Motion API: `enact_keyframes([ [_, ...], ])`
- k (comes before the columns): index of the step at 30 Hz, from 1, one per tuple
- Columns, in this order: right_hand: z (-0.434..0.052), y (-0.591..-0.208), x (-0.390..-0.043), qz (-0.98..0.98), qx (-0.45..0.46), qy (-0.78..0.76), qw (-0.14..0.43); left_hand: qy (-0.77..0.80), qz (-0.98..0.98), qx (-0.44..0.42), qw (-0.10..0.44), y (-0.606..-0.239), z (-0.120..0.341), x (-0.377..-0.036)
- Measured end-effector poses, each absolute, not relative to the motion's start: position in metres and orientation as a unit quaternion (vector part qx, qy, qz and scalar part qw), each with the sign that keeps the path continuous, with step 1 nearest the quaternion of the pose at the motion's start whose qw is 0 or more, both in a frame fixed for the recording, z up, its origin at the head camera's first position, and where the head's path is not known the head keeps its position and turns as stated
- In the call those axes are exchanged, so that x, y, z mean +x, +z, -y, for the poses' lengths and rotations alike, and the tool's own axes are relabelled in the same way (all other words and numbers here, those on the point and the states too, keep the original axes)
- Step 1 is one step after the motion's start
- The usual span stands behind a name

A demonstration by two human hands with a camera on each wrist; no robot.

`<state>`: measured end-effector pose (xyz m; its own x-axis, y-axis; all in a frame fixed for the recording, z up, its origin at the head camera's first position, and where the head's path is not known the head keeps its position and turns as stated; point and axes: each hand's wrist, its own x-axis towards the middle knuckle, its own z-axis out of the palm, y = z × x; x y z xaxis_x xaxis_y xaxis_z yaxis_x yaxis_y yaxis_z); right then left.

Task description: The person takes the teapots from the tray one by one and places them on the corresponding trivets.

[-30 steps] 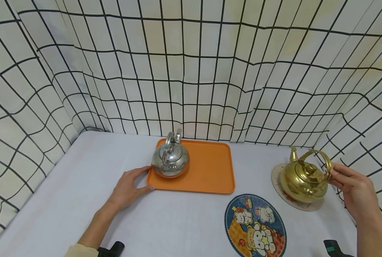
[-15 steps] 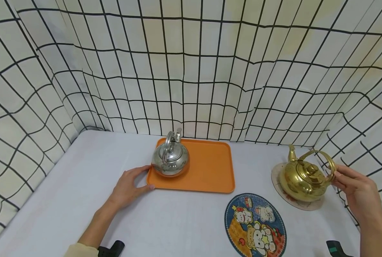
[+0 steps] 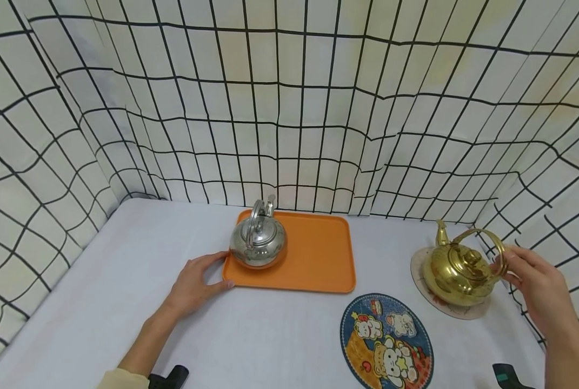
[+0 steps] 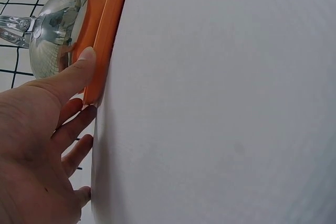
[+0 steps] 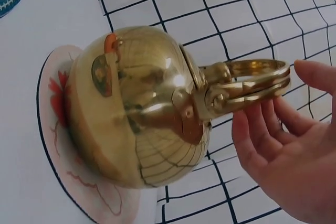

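Note:
At its near left corner, the orange tray is held by my left hand, thumb along the front rim and fingers at the left side. A silver kettle with a raised handle stands on the tray's left part, its spout facing the back. My right hand grips the loop handle of a gold kettle on the right. In the right wrist view, the fingers reach behind the handle and the thumb lies close to its top. Beneath the gold kettle lies a round pale mat with red drawings.
A round blue placemat with cartoon figures lies in front, between the tray and the gold kettle. White cloth covers the table. White walls with a black grid stand close behind the tray and at both sides.
The gold kettle has shifted and turned slightly on its mat. My right fingers now reach farther through its handle. The left hand, tray and silver kettle stay in place.

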<state>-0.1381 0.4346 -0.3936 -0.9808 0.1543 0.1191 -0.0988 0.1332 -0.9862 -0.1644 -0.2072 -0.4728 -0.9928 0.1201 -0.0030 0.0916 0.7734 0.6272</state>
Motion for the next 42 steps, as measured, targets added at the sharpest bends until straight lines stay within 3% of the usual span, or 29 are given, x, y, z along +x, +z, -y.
enact_keyframes([
  [7, -0.409, -0.377, -0.144, 0.792, -0.199, 0.549, 0.178, 0.334, -0.941, 0.054, 0.024, -0.475, 0.206, -0.165],
  [11, -0.392, -0.368, -0.146, 0.78, -0.258, 0.521, 0.234, 0.331, -0.942, 0.054, 0.022, -0.474, 0.207, -0.164],
  [18, -0.363, -0.361, -0.144, 0.809, -0.169, 0.406, 0.39, 0.331, -0.942, 0.055, 0.021, -0.474, 0.208, -0.163],
  [21, -0.353, -0.359, -0.147, 0.811, -0.108, 0.389, 0.423, 0.331, -0.942, 0.052, 0.023, -0.473, 0.207, -0.163],
  [28, -0.336, -0.353, -0.154, 0.815, -0.035, 0.416, 0.403, 0.334, -0.941, 0.048, 0.027, -0.473, 0.206, -0.162],
  [42, -0.311, -0.357, -0.162, 0.848, 0.002, 0.44, 0.296, 0.335, -0.941, 0.051, 0.021, -0.472, 0.206, -0.162],
])
